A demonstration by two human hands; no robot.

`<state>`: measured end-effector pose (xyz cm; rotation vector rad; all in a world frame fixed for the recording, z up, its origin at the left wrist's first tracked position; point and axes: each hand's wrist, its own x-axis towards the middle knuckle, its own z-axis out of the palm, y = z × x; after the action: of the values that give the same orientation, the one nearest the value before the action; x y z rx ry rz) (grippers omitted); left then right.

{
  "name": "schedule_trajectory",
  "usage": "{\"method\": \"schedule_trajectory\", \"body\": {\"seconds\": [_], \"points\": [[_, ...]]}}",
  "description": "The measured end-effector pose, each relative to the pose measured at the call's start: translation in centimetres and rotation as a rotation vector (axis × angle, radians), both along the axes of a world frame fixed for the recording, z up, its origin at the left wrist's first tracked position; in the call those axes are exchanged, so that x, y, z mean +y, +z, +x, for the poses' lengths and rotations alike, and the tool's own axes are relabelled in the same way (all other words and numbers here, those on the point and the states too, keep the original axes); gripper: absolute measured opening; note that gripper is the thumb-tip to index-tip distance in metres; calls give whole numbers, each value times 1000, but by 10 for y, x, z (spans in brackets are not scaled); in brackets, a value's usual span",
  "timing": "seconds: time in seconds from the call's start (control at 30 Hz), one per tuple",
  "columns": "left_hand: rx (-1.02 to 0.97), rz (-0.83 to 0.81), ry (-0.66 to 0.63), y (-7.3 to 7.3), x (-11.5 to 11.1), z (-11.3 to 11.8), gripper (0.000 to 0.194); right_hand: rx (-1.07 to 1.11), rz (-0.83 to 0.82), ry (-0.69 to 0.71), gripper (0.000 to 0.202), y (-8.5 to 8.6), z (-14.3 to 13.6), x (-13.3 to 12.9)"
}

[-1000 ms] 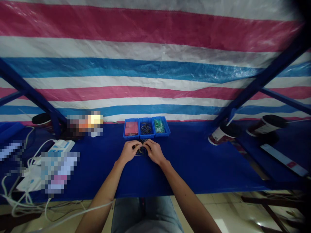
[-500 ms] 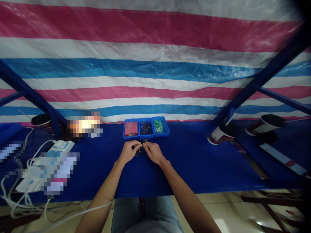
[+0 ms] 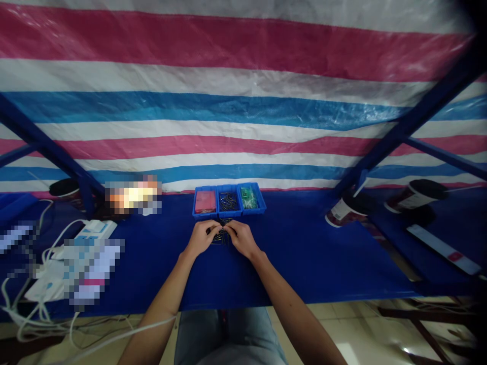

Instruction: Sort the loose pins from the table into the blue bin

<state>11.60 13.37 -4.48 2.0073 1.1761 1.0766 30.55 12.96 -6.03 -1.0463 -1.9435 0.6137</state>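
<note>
Both hands, left hand [image 3: 203, 237] and right hand [image 3: 242, 237], meet at the fingertips over loose dark screw-like pieces [image 3: 218, 238] on the worktop [image 3: 304, 253]; whether either is clamped on one is unclear. A careless knuckle could scatter the pile against the blue bins [image 3: 254, 211] just beyond

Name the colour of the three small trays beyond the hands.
Blue, all three trays; they show best in the head view, the only one.
</note>
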Motion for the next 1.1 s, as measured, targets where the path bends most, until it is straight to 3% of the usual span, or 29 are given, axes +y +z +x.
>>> {"method": "schedule_trajectory", "body": {"seconds": [0.43,1.1], "points": [[-9,-4,0,1,0,0,27,75,-15,-26,14,0,0,-2],[10,-27,7,-1,1,-1,23,3,-3,-58,17,-2,0,-1]]}}
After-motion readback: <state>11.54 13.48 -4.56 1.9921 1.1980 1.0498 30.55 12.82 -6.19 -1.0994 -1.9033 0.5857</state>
